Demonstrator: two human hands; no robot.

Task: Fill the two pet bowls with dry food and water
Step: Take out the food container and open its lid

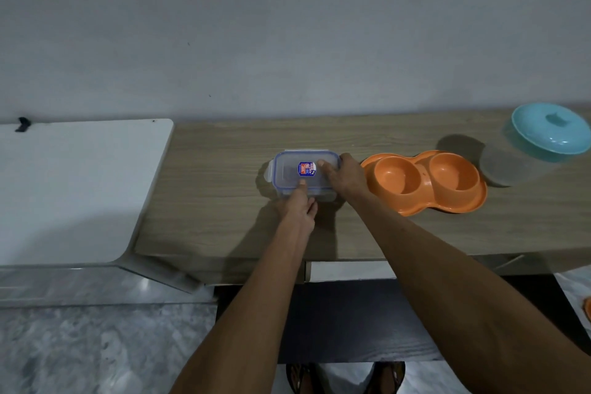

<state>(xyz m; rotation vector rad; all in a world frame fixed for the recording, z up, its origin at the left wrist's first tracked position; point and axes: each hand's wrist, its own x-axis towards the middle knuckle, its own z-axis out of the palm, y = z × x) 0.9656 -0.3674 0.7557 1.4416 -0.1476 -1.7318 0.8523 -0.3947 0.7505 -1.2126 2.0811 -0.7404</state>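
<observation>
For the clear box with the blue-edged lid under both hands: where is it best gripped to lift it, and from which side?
Probably across the short width, from above. The clear box lies flat on the wooden counter with its lid on; the long sides are straight, while a latch flap sticks out at the left end. The left hand sits at the near edge, the right hand at the right end.

Orange plastic double bowl point(425, 182), teal-lidded frosted jug point(537, 144), blue-rimmed clear food box point(305, 174), pale wood-grain tabletop point(217, 189).

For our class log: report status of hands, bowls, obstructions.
Both hands, left hand and right hand, on lidded container. Orange double bowl empty. Nothing obstructing.
</observation>
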